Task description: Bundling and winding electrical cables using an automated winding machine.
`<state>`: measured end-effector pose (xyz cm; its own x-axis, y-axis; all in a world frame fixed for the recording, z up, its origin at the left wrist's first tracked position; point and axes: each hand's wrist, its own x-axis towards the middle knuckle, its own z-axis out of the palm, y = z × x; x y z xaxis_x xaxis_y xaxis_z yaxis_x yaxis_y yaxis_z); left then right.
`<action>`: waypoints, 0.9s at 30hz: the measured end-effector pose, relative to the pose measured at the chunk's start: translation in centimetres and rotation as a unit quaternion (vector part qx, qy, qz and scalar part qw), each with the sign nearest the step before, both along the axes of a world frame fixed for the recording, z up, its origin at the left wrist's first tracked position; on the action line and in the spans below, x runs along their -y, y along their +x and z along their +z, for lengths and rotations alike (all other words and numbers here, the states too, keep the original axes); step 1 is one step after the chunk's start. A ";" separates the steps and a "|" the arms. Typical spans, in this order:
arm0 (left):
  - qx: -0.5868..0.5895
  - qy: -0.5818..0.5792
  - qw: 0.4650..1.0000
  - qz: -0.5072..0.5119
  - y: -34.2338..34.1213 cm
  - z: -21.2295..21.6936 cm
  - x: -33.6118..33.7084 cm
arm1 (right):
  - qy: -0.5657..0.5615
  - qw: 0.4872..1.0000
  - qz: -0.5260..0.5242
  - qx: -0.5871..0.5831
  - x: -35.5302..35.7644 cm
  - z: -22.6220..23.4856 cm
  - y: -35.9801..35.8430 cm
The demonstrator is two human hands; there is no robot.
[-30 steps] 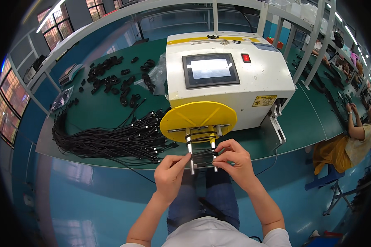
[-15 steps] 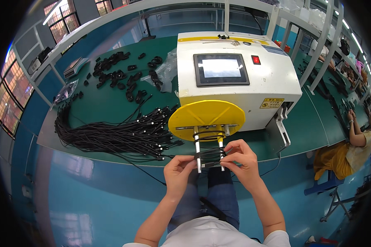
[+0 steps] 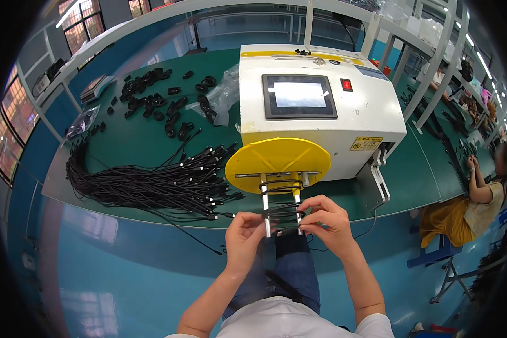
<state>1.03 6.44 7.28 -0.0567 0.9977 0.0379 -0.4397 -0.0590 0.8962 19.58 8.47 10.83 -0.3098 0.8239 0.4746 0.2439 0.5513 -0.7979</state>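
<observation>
A black cable [image 3: 280,210] is wound in several loops round the two metal prongs [image 3: 266,224] in front of the yellow disc [image 3: 281,160]. My left hand [image 3: 243,236] closes thumb and fingers on the coil's left side, beside the left prong. On the other side my right hand [image 3: 328,224] pinches the coil by the right prong, near a short straight stretch of cable across the front. The exact grip points are partly hidden by my fingers. Behind the disc stands a white winding machine [image 3: 343,127] with a lit screen [image 3: 299,94] and a red switch [image 3: 346,84].
A thick bundle of black cables [image 3: 135,183] lies left of the disc, some ends hanging over the table's edge. Farther back are coiled black cables [image 3: 146,101] and a clear plastic bag [image 3: 225,96]. A seated person [image 3: 473,203] works at the far right.
The view has shifted slightly, so the scene sits a little farther left. Both hands stay at the coil; the straight cable piece across its front has moved slightly relative to the prongs.
</observation>
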 end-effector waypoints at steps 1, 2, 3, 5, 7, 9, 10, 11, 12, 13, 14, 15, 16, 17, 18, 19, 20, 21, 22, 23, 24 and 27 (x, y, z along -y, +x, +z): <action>0.001 0.005 1.000 0.009 0.1 0.3 0.2 | 0.010 1.000 0.004 -0.004 0.0 -0.3 0.1; 0.002 0.010 1.000 0.017 0.2 0.5 0.5 | 0.020 1.000 0.007 -0.009 0.0 -0.6 0.2; 0.002 0.015 1.000 0.026 0.2 0.6 0.6 | 0.029 0.999 0.011 -0.014 0.1 -0.8 0.2; -0.124 0.067 0.990 0.020 -0.6 0.6 0.7 | 0.043 0.999 0.001 -0.012 0.2 -0.5 0.0; -0.367 0.167 0.915 0.009 -1.5 0.5 0.7 | 0.069 0.997 -0.018 -0.009 0.3 -0.3 -0.3; -0.374 0.188 0.908 0.021 -1.4 0.6 0.9 | 0.078 0.997 -0.016 0.004 0.4 -0.4 -0.2; -0.381 0.207 0.901 0.035 -1.5 0.7 1.0 | 0.086 0.996 -0.013 0.016 0.4 -0.5 -0.1; -0.388 0.226 0.893 0.048 -1.5 0.7 1.0 | 0.094 0.995 -0.011 0.029 0.4 -0.6 -0.1; -0.388 0.226 0.892 0.047 -1.5 0.9 1.0 | 0.094 0.995 -0.011 0.029 0.3 -0.5 -0.1; -0.403 0.227 0.885 0.051 -1.4 1.2 0.9 | 0.115 0.992 -0.016 0.041 0.3 -0.4 -0.2; -0.417 0.228 0.878 0.054 -1.4 1.6 0.9 | 0.136 0.989 -0.021 0.053 0.3 -0.2 -0.2; -0.432 0.228 0.870 0.058 -1.4 1.8 0.8 | 0.157 0.985 -0.026 0.065 0.3 -0.1 -0.2; -0.432 0.228 0.871 0.058 -1.5 1.8 0.6 | 0.157 0.985 -0.025 0.065 0.3 0.0 -0.2; -0.397 0.197 0.896 0.038 -1.8 1.7 0.2 | 0.171 0.982 -0.031 0.073 0.4 0.0 -0.3; -0.359 0.165 0.918 0.018 -2.2 1.6 -0.2 | 0.186 0.978 -0.036 0.081 0.4 0.0 -0.3; -0.321 0.134 0.938 -0.002 -2.6 1.6 -0.6 | 0.201 0.975 -0.042 0.090 0.4 0.0 -0.2; -0.320 0.134 0.938 -0.002 -2.8 1.7 -1.0 | 0.201 0.975 -0.042 0.090 0.4 -0.1 -0.2; -0.306 0.103 0.946 -0.019 -3.1 2.0 -1.5 | 0.199 0.975 -0.040 0.095 0.4 -0.1 -0.2; -0.291 0.071 0.953 -0.035 -3.4 2.3 -1.9 | 0.198 0.975 -0.038 0.099 0.3 -0.2 -0.2; -0.276 0.040 0.959 -0.051 -3.6 2.5 -2.3 | 0.196 0.975 -0.036 0.102 0.3 -0.2 -0.2; -0.276 0.040 0.959 -0.052 -3.8 2.6 -2.6 | 0.196 0.975 -0.036 0.102 0.3 -0.2 -0.1; -0.498 0.195 0.843 -0.056 -4.3 2.7 -3.3 | 0.209 0.971 -0.026 0.108 0.3 -0.4 0.1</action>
<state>-3.29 9.76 10.00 0.2901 0.8953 0.3381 0.4967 -0.4428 0.7465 19.64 8.17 10.43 -0.4027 0.5896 0.7002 0.4166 0.7992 -0.4333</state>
